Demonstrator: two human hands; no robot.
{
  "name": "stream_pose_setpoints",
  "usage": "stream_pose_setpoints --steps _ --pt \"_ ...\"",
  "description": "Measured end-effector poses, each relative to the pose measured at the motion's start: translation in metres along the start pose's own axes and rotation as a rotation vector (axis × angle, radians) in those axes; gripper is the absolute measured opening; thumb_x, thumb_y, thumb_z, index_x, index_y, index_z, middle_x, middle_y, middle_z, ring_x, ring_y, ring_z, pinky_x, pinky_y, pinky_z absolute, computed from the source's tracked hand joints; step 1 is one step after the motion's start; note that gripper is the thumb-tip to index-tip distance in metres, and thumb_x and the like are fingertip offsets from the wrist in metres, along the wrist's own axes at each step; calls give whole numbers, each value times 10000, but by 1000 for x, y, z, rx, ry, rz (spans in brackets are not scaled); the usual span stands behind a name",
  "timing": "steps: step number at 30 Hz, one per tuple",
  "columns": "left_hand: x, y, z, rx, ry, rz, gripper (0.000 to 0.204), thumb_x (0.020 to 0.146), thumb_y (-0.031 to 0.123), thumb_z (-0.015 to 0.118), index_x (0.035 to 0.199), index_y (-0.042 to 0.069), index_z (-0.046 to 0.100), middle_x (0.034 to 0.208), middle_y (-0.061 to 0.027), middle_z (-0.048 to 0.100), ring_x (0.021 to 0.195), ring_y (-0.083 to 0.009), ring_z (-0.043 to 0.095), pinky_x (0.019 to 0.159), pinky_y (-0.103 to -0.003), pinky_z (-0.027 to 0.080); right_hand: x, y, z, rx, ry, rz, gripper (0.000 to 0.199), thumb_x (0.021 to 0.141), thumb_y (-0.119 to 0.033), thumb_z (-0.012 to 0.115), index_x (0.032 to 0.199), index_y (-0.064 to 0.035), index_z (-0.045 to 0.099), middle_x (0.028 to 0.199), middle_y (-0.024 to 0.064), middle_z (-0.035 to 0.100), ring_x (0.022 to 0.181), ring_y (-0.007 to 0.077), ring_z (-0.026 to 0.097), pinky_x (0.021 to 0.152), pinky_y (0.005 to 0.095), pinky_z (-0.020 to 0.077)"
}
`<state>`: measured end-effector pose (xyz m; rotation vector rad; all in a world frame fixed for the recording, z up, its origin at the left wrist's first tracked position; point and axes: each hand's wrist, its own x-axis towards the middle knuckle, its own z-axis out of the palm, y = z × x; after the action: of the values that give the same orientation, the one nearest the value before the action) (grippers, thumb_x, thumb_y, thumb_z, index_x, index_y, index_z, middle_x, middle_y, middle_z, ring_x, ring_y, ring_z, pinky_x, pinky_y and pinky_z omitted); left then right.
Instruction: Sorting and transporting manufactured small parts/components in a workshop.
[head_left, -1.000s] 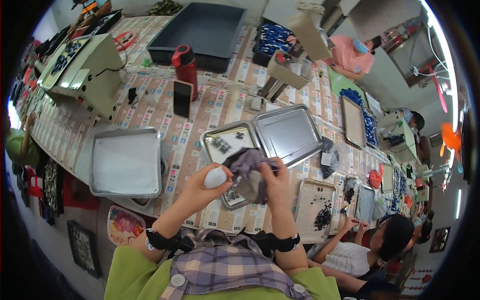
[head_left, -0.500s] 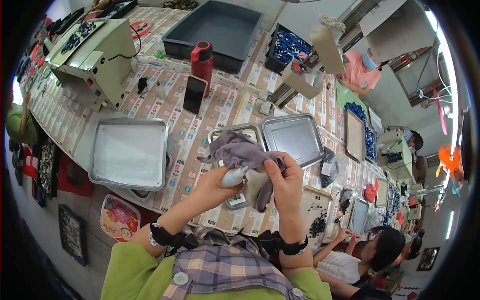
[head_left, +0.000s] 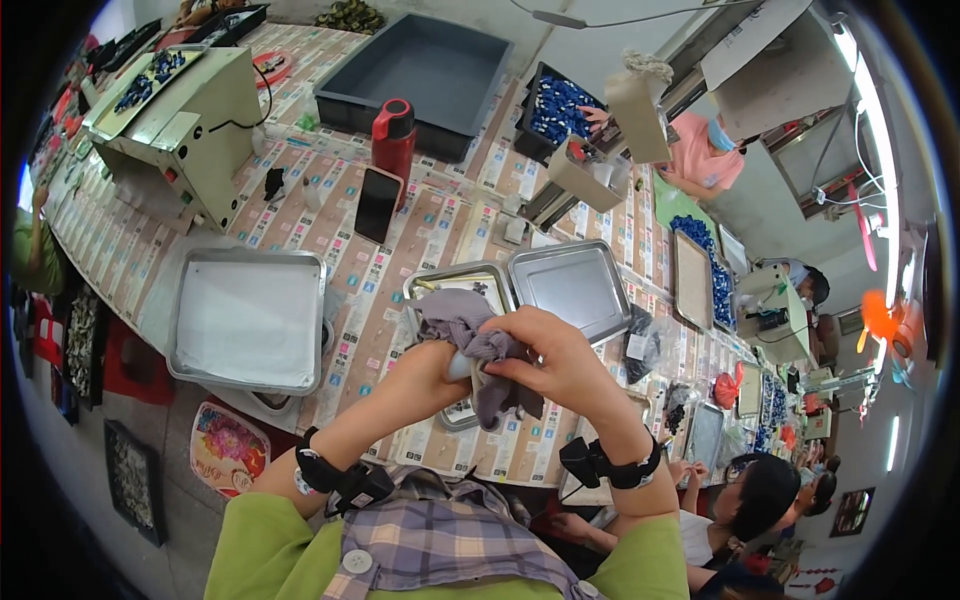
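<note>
Both hands met just above the near edge of the long tabletop [head_left: 420, 250], which was covered with printed paper sheets. The left hand [head_left: 432, 365] was curled shut around a small white rounded object [head_left: 459, 366], of which only a pale sliver showed between the fingers. The right hand [head_left: 556, 362] was closed over a crumpled grey-purple cloth [head_left: 470, 335], pressing it against that object; the cloth bunched up above the knuckles and a loose end hung down below the hands. Each wrist carried a black band. Directly beneath and just beyond the hands lay a small shallow metal tray [head_left: 455, 283], partly hidden by the cloth, and touching it on the right sat a second shallow metal tray [head_left: 572, 288] that tilted slightly. To the left, well apart from the hands, a larger metal tray lined with a white sheet [head_left: 246, 320] rested at the near edge of the tabletop. Farther off stood a red bottle with a black cap [head_left: 394, 138], and a dark phone [head_left: 378, 204] stood leaning just in front of it. Beyond the bottle lay a large grey plastic bin [head_left: 425, 75], and to the far left stood a boxy cream-coloured machine [head_left: 185, 125]. At the far right a person in a pink top [head_left: 700, 152] was bent over a black crate of blue pieces [head_left: 560, 108]. The wearer's green sleeves and plaid shirt filled the bottom of the view.
</note>
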<state>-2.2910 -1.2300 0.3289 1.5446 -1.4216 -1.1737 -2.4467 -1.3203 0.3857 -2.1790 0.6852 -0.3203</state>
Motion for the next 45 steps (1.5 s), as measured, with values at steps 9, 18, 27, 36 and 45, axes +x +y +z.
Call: stream_pose_setpoints --steps 9,18,27,36,45 --pt "22 -36 21 234 242 418 370 631 52 601 983 10 494 907 -180 536 897 -364 482 749 -408 394 -4 16 22 163 300 308 126 799 -120 575 879 -24 563 641 30 520 631 30 449 551 204 380" --pt "30 -20 10 -292 -192 129 346 648 60 630 986 21 566 881 -90 614 816 -159 575 712 -288 445 -8 5 -26 13 28 -191 312 660 60 548 952 -42 584 863 98 571 810 279 548 742 327 426" --pt "43 -15 5 -155 -123 58 216 717 140 653 888 25 587 809 -86 620 723 -149 578 646 -294 445 -29 52 -67 661 486 -71 166 822 -26 518 985 -31 547 888 2 573 828 66 526 722 215 437" --pt "44 -20 -9 -331 -36 39 141 723 80 655 832 32 579 687 22 534 600 -37 462 518 -203 377 14 146 -211 925 1051 -403 294 833 8 441 1114 -67 484 1052 71 545 932 172 559 817 318 465" --pt "51 -52 -7 -351 115 -102 195 654 11 652 821 37 554 715 -17 553 615 -84 519 532 -207 420 134 169 -262 534 1167 -396 433 653 59 442 1042 -101 547 767 14 481 635 77 435 542 213 382"
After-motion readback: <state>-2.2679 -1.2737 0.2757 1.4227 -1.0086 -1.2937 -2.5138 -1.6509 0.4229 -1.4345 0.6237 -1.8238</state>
